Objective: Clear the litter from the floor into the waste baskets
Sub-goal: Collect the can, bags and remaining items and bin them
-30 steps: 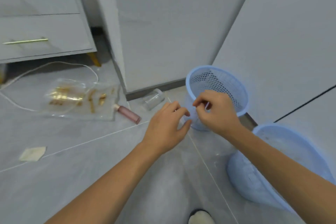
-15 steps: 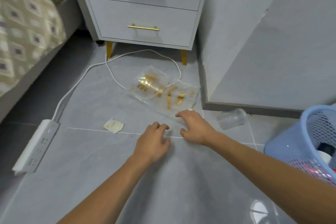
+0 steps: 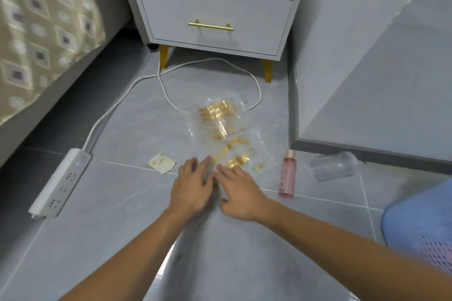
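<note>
Reaching down side by side, the person's two hands lie on the near edge of one clear plastic bag (image 3: 221,129) printed with gold stripes. The left hand (image 3: 192,187) has its fingers stretched flat on the wrinkled film, and the right hand (image 3: 238,190) also lies with fingers spread and straight, not curled around anything. Both are a little blurred.

Around the bag I count three more pieces of litter on the grey floor tiles (image 3: 122,227): one small cream paper scrap (image 3: 162,162) just left of the bag, one pink bottle (image 3: 288,173) lying just right of it, and one clear plastic cup (image 3: 333,165) on its side further right, near the dark skirting. The paper scrap has some small marks and the bottle a small label, but I cannot read them.

One blue waste basket (image 3: 420,225) with mesh walls shows at the right edge, well apart from the bag; something pink shows through its mesh, too blurred to name.

Beyond the bag stands one grey nightstand (image 3: 215,12) with one visible gold handle (image 3: 210,26) and two gold legs. One white cable (image 3: 171,95) loops behind the bag to one white power strip (image 3: 60,182), far left of the bag.
</note>
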The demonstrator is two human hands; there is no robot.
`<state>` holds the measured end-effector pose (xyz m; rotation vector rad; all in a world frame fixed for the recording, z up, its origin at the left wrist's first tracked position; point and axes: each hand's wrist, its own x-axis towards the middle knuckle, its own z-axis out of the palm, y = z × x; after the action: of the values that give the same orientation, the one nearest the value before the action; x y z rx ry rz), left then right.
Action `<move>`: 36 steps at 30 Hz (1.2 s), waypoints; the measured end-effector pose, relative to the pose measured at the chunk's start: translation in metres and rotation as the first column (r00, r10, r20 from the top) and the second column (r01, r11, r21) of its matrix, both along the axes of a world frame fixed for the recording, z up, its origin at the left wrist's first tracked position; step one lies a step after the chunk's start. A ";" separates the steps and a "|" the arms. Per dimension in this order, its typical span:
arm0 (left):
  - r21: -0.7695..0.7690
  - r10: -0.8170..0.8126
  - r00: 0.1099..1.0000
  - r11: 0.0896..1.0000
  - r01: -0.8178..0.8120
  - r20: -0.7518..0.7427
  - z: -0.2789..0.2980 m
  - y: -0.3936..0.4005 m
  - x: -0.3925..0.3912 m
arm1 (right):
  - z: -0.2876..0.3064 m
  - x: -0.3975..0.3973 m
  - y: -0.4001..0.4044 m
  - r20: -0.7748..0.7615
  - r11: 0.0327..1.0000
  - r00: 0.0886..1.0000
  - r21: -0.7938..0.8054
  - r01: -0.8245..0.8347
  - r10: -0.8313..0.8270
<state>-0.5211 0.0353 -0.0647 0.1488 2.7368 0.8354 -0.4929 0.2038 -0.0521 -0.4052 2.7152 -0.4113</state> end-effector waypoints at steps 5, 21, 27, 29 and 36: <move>-0.096 -0.064 0.997 0.994 0.061 -0.037 -0.010 -0.026 0.016 | 0.007 0.038 -0.012 0.086 0.951 0.994 -0.307 -0.037 0.066; 0.564 0.324 0.892 0.692 -0.450 0.314 0.012 -0.046 0.030 | 0.004 0.032 0.040 0.348 0.390 0.536 -0.410 0.825 -0.769; 0.660 0.223 0.856 0.557 -0.504 0.465 0.037 -0.067 0.026 | 0.039 0.029 0.051 0.701 0.184 0.573 -0.553 0.813 -0.425; 0.676 0.201 0.855 0.537 -0.504 0.477 0.042 -0.074 0.025 | 0.047 0.027 0.053 0.744 0.122 0.583 -0.579 0.806 -0.326; 0.752 0.076 0.785 0.242 -0.613 0.615 0.052 -0.085 0.022 | 0.063 0.019 0.053 0.809 -0.149 0.550 -0.582 0.799 -0.208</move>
<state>-0.4989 -0.0500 -0.0125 -0.4597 1.4472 2.2053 -0.4737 0.2566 0.0113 0.6439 1.4403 -2.2809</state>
